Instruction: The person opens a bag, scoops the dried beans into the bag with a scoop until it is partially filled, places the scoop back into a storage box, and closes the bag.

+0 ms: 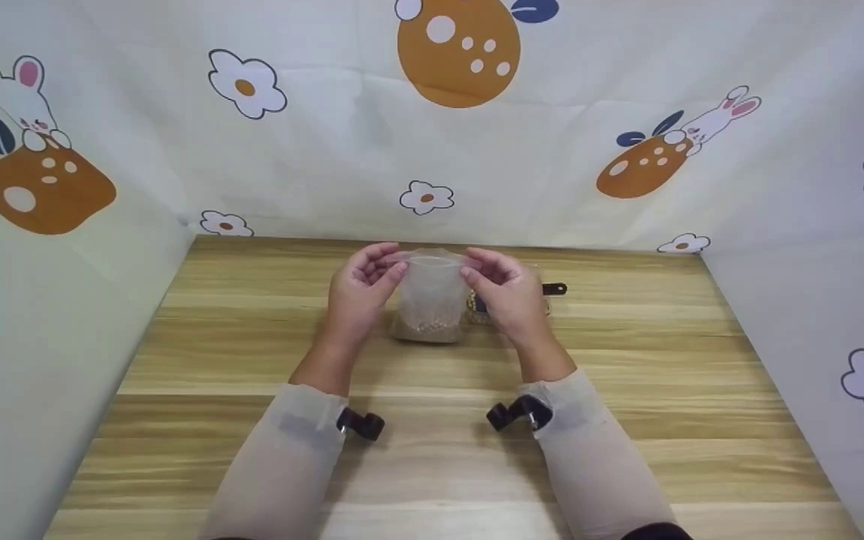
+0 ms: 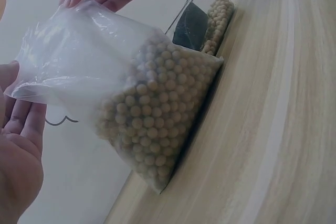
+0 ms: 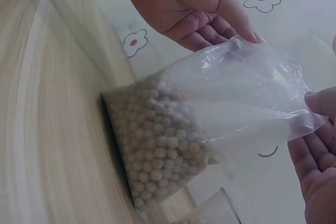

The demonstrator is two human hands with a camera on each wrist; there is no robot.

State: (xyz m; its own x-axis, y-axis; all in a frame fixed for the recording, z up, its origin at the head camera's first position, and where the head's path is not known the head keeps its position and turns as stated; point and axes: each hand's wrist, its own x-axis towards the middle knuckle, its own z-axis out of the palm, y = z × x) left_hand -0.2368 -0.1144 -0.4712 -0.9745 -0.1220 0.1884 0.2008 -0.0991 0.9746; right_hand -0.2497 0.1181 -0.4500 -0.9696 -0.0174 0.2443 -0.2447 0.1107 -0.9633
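Observation:
A clear plastic bag (image 1: 432, 292) stands upright on the table, its top edge pulled wide. Round tan beans (image 2: 152, 114) fill its lower part, and the upper part holds none. My left hand (image 1: 357, 296) pinches the left side of the mouth between thumb and fingers. On the opposite side, my right hand (image 1: 511, 296) grips the rim the same way, seen at the edge of the right wrist view (image 3: 320, 161). The bag's base rests on the wood in both wrist views.
Behind my right hand is a clear container (image 2: 220, 19) with more beans and a dark scoop, whose black handle (image 1: 554, 289) sticks out to the right. A patterned cloth (image 1: 327, 150) walls in the back and sides of the wooden table (image 1: 432, 465).

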